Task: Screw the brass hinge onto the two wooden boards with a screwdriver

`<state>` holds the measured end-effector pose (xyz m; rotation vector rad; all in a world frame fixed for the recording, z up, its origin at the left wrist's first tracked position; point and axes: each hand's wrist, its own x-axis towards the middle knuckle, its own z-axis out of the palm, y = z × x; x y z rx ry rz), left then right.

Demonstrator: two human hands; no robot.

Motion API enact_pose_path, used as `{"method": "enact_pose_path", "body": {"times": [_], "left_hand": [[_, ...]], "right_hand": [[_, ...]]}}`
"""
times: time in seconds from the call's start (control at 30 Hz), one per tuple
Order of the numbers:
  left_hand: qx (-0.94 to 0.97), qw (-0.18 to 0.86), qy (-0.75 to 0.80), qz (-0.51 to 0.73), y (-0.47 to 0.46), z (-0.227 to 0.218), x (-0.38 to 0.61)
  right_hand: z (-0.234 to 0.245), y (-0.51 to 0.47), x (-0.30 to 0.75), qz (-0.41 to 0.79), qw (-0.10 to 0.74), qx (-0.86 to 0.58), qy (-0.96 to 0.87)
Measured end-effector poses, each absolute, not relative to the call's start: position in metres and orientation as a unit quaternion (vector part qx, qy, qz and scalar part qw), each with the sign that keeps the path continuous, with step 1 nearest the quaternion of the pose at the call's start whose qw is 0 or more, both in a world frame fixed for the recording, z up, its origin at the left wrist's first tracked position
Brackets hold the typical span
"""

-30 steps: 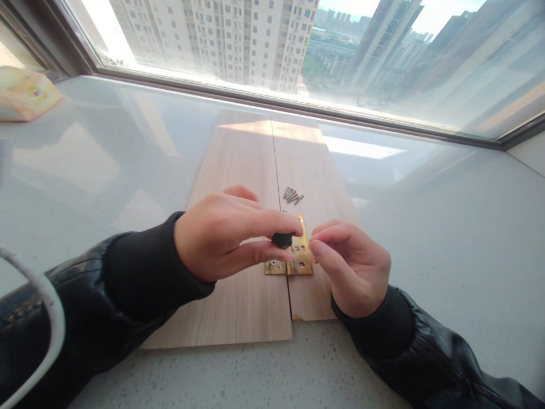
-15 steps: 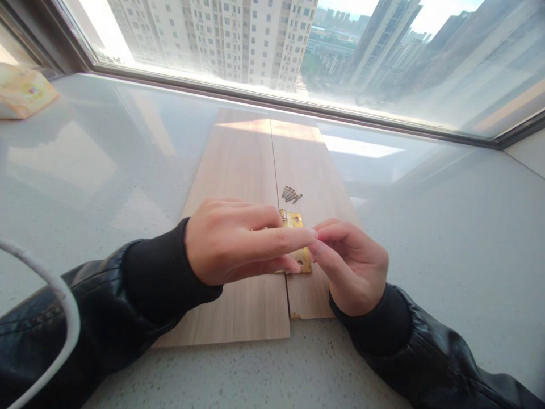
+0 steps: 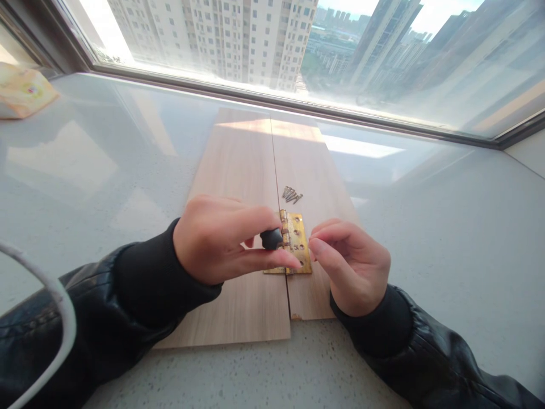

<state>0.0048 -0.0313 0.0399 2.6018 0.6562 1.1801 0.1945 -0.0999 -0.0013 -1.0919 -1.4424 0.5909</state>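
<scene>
Two pale wooden boards (image 3: 238,165) lie side by side on a grey stone sill. A brass hinge (image 3: 296,241) lies flat across their seam. My left hand (image 3: 221,241) is closed round a small black knob-like tool (image 3: 271,238), held over the hinge's left leaf. My right hand (image 3: 349,264) rests on the right board beside the hinge, with thumb and fingers pinched together at the hinge's right edge; what they pinch is too small to see. A small heap of screws (image 3: 292,195) lies on the right board just beyond the hinge.
A window frame (image 3: 298,108) runs along the far edge of the sill. A yellowish packet (image 3: 21,94) lies at the far left. A white cable (image 3: 51,318) curves in at the lower left. Bare stone sill (image 3: 447,227) spreads on both sides of the boards.
My left hand's fingers reached right to meet the right hand's fingertips half a second ago, then drew back; the black tool shows again over the hinge. The right hand stayed put.
</scene>
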Motion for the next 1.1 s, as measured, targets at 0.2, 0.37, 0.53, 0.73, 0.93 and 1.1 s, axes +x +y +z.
{"method": "enact_pose_path", "body": {"times": [0.2, 0.37, 0.53, 0.73, 0.93, 1.1], "left_hand": [[0.925, 0.052, 0.112, 0.36, -0.028, 0.035, 0.003], [0.931, 0.165, 0.098, 0.311, -0.03, 0.039, 0.002], [0.926, 0.101, 0.113, 0.346, -0.029, 0.04, 0.003], [0.895, 0.046, 0.206, 0.393, -0.037, 0.041, 0.009], [0.893, 0.241, 0.066, 0.373, -0.039, 0.038, 0.014], [0.871, 0.351, 0.037, 0.341, -0.034, 0.04, 0.01]], "right_hand": [[0.0, -0.099, 0.195, 0.247, 0.578, -0.466, -0.623], [-0.002, -0.102, 0.198, 0.253, 0.577, -0.465, -0.622], [-0.004, -0.101, 0.198, 0.246, 0.586, -0.466, -0.616], [-0.001, -0.099, 0.194, 0.248, 0.585, -0.471, -0.612], [0.002, -0.099, 0.193, 0.246, 0.579, -0.468, -0.621], [-0.001, -0.099, 0.198, 0.251, 0.581, -0.473, -0.613]]}}
